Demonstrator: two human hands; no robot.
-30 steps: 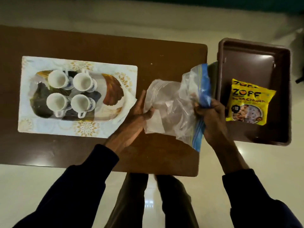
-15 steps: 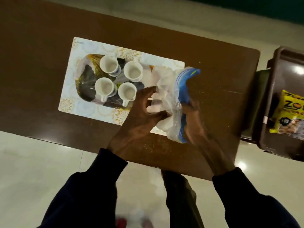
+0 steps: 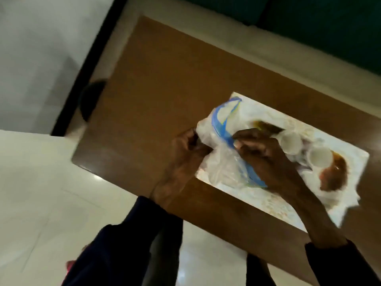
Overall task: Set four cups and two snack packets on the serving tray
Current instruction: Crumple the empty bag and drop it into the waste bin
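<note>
A clear plastic bag with a blue zip strip (image 3: 222, 159) lies over the left end of the patterned serving tray (image 3: 348, 162) on the brown table. My left hand (image 3: 183, 159) grips the bag's left edge. My right hand (image 3: 266, 159) pinches the blue strip and covers part of the tray. Two white cups show on the tray to the right of my right hand, one (image 3: 289, 142) and another (image 3: 320, 158); any others are hidden. The frame is blurred. No snack packet is in view.
The brown table (image 3: 165, 89) stretches up and left of the tray, its near edge running diagonally. A pale tiled floor (image 3: 41, 193) lies below it. A dark round object (image 3: 90, 98) sits by the table's left corner. Green wall at the top right.
The view has swung left, so the brown bin and the yellow packet have left the frame. Both hands have carried the bag left, over the tray's left end.
</note>
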